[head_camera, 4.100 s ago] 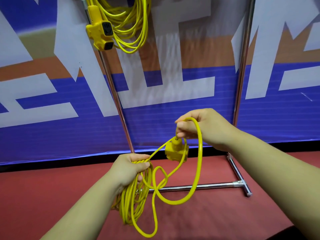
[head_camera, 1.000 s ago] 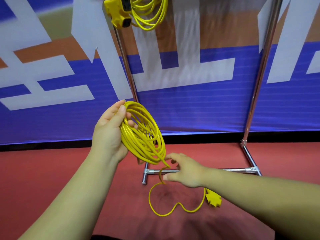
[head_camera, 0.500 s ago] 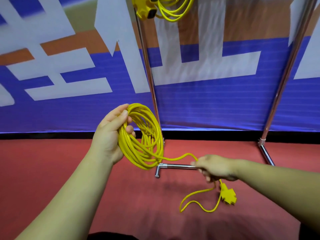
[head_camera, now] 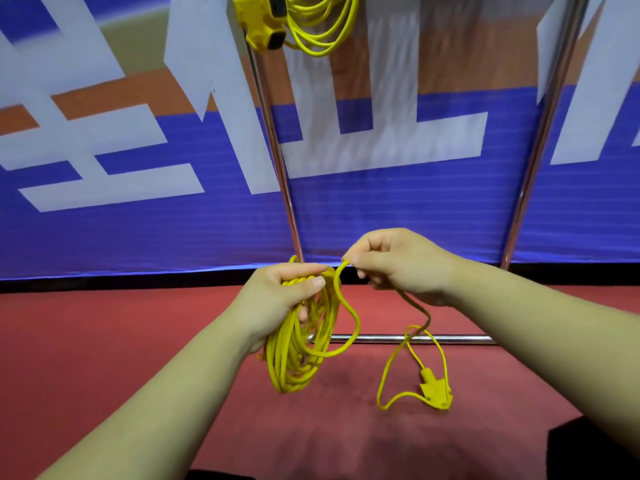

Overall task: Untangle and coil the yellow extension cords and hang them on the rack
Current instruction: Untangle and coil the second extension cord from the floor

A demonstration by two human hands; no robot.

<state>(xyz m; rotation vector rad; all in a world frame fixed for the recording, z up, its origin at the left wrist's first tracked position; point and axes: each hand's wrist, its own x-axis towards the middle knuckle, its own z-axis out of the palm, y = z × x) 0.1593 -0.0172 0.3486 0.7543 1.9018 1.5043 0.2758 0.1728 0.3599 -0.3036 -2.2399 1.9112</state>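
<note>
The left hand [head_camera: 277,299] is closed around the top of a bundle of thin yellow extension cord coils [head_camera: 294,355], thumb pressed over the strands, and the loops hang down from the fist in front of the dark red floor [head_camera: 104,358]. Just beside it, the right hand [head_camera: 401,265] pinches a single strand of the same cord between thumb and forefinger, close to the left hand's knuckles; from that pinch one loose loop sags down and back into the bundle. The free tail drops below the right wrist, crosses itself in a loop, and ends in a yellow moulded plug [head_camera: 434,391] that appears to lie on the floor. Behind the hands stands a chrome tube rack [head_camera: 277,147], its uprights rising on both sides and its base bar running low across the floor. At the top of the left upright, a second coiled yellow cord with a blocky yellow socket end [head_camera: 311,22] hangs on the rack. A blue, white and orange banner [head_camera: 138,168] fills the background.
</note>
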